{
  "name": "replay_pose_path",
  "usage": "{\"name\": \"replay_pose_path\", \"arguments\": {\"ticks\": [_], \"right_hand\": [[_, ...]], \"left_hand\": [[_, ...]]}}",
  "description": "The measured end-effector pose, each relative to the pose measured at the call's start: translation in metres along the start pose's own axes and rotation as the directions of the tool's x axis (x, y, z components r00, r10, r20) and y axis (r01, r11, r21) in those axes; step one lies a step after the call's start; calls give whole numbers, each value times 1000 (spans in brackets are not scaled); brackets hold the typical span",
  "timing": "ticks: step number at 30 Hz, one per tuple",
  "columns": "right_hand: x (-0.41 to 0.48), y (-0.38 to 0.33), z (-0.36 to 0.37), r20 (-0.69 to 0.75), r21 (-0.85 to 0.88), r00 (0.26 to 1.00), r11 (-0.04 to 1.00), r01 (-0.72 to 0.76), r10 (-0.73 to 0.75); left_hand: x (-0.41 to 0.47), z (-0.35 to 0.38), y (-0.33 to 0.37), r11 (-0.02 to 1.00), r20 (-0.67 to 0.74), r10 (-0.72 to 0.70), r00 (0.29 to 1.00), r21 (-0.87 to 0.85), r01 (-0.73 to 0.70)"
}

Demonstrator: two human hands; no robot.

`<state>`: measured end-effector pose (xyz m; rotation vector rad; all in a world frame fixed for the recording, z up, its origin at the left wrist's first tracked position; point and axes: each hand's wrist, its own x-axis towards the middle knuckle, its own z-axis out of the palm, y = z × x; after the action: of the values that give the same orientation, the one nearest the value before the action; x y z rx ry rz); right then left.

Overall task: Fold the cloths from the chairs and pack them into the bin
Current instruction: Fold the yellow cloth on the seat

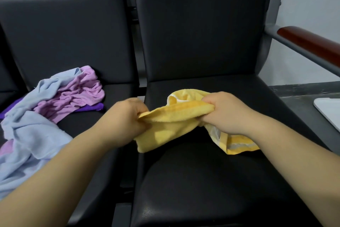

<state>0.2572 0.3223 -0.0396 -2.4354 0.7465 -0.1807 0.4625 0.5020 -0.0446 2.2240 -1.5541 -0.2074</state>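
L hand (128, 114), R hand (226, 112) both grip 1 yellow cloth (171, 125); 3 other cloths (55, 101) heaped on L chair (64, 33).

Two black padded chairs side by side, seats nearly touching. The left chair (64, 39) carries a loose, unfolded heap: light blue cloth (27, 131) sprawled toward the seat's front and left edge, pink cloth (77, 96) bunched partly over and beside it toward the backrest, purple cloth (93, 107) showing from beneath the pink. Right chair (202, 180): yellow cloth (165, 127) over mid-seat, contact with seat not determinable. Wooden armrest (309, 43) on its right side.
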Motion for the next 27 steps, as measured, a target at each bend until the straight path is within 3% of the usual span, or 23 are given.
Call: {"name": "replay_pose_path", "arguments": {"ticks": [3,5,7,10,13,15,17,21,24,27], "right_hand": [[-1,-1,-1,-94,46,992,995,90,-85],[-1,-2,-1,-90,76,989,989,125,-118],[-2,-3,-1,-15,117,993,986,120,-119],[-1,2,0,149,99,985,992,77,-91],[4,6,2,200,-54,979,997,54,-42],[5,5,0,174,-97,984,994,50,-33],[6,3,-4,77,-79,996,995,56,-50],[2,-4,-9,-114,131,987,984,124,-109],[-4,-7,-11,-20,302,989,942,144,-144],[-5,-6,-10,149,237,981,968,85,-123]], "left_hand": [[3,-2,8,990,-193,-29,981,-138,2],[4,-1,14,921,-195,-137,971,-385,53],[5,1,17,790,-143,-210,967,-607,82],[7,2,18,657,-123,-297,947,-746,109],[5,-1,22,749,-122,-219,968,-657,87],[3,-2,22,920,-35,-74,997,-389,55],[3,1,18,990,113,-33,993,-133,48],[3,8,12,971,122,-39,992,-230,66],[4,8,11,969,-36,8,999,-248,-17],[3,4,18,943,-227,-26,973,-329,-51]]}}
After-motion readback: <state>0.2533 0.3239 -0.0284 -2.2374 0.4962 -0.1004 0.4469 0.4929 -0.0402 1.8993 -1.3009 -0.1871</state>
